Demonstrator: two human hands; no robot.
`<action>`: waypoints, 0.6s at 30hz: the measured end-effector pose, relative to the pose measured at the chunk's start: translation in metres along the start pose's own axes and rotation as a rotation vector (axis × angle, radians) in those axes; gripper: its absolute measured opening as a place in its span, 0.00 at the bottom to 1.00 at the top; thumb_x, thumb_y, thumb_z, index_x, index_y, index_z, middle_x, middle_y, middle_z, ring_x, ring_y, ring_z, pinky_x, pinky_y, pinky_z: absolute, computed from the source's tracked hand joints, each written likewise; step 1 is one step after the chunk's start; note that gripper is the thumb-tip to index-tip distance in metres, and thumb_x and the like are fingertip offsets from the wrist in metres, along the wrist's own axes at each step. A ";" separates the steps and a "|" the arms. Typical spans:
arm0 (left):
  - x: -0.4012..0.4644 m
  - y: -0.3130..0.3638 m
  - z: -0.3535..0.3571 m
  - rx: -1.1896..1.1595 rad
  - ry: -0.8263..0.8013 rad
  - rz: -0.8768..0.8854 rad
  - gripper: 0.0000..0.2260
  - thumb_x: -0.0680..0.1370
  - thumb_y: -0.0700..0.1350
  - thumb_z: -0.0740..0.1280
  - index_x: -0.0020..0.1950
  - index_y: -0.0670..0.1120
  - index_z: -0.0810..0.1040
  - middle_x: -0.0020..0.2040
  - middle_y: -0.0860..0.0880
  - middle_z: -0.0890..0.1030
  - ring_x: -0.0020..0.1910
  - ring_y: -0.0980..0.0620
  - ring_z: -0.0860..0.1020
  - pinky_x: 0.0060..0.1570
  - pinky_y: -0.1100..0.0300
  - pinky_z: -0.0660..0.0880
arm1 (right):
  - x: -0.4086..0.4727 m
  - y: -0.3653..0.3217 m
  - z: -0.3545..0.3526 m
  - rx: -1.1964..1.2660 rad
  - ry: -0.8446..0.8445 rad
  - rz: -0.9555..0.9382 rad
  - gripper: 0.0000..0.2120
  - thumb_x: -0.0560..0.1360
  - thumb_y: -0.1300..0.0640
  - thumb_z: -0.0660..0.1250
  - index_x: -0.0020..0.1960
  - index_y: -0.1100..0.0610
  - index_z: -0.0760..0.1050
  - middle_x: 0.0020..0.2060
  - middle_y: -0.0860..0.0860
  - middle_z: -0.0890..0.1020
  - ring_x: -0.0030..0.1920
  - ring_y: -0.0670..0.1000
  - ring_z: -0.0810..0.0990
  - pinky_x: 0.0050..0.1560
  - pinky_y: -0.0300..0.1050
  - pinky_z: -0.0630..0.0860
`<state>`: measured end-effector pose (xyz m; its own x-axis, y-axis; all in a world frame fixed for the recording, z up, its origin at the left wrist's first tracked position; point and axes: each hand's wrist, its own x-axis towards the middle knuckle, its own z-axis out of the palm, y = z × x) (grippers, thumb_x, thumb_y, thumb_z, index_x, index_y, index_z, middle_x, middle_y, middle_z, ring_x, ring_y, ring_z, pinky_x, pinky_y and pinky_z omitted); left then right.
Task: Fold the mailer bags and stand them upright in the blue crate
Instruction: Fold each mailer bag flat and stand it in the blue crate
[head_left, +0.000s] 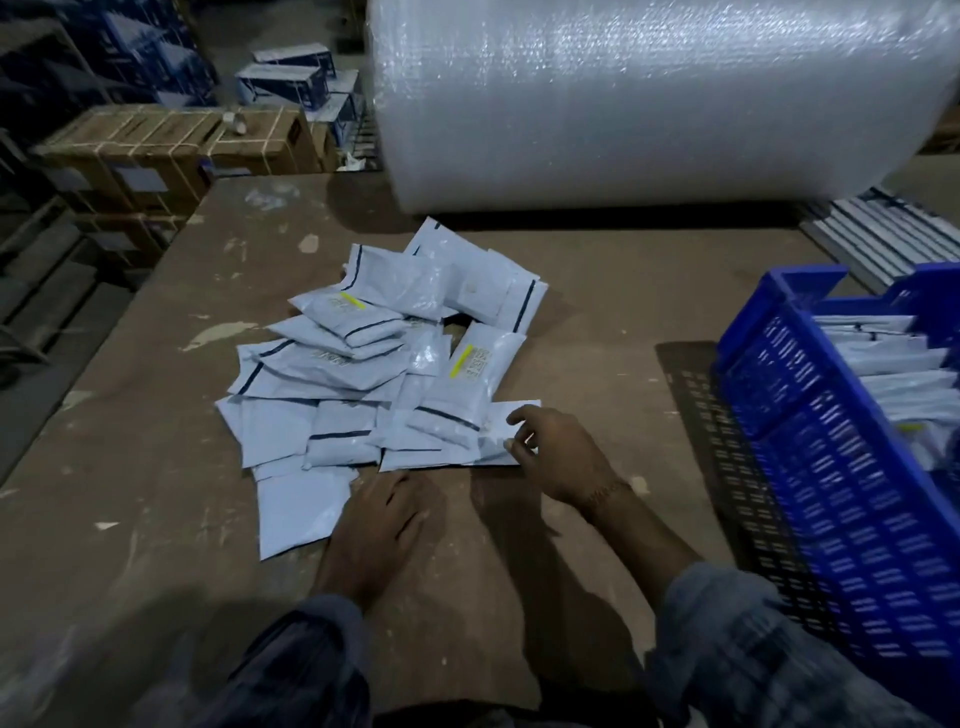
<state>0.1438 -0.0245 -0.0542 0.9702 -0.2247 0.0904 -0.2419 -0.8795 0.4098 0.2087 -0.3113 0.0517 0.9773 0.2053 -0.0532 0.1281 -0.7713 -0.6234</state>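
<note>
A loose pile of pale mailer bags lay near the middle of the tabletop, just ahead of both hands. The right hand reached to the pile's near right corner, its fingers curled onto the edge of one flat bag, apparently pinching it. The left hand rested flat on the tabletop with fingers straight, touching the near edge of another flat bag. The blue crate stood at the right edge, well apart from the pile, with folded bags standing upright inside.
</note>
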 end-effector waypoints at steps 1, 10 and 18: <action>-0.001 -0.003 0.005 -0.034 0.072 0.015 0.27 0.87 0.64 0.52 0.70 0.46 0.75 0.64 0.40 0.80 0.62 0.40 0.77 0.67 0.46 0.68 | 0.008 -0.001 0.013 0.020 -0.007 0.031 0.15 0.78 0.51 0.70 0.64 0.52 0.77 0.44 0.43 0.85 0.47 0.50 0.83 0.52 0.49 0.79; -0.006 -0.008 0.012 0.100 0.219 0.175 0.17 0.84 0.52 0.63 0.63 0.44 0.84 0.62 0.44 0.82 0.59 0.43 0.79 0.62 0.47 0.72 | 0.059 -0.020 0.064 0.465 0.178 0.521 0.22 0.71 0.51 0.80 0.59 0.56 0.75 0.41 0.48 0.81 0.46 0.49 0.80 0.49 0.40 0.73; -0.005 -0.006 0.011 0.069 0.247 0.175 0.16 0.84 0.51 0.61 0.62 0.45 0.84 0.62 0.45 0.82 0.61 0.44 0.79 0.64 0.48 0.72 | 0.045 -0.020 0.051 0.839 0.269 0.690 0.16 0.68 0.66 0.79 0.53 0.58 0.79 0.40 0.59 0.85 0.33 0.52 0.82 0.31 0.41 0.76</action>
<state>0.1404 -0.0230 -0.0667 0.8853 -0.2738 0.3758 -0.3977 -0.8646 0.3070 0.2421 -0.2563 0.0218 0.8124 -0.3250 -0.4841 -0.5113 0.0018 -0.8594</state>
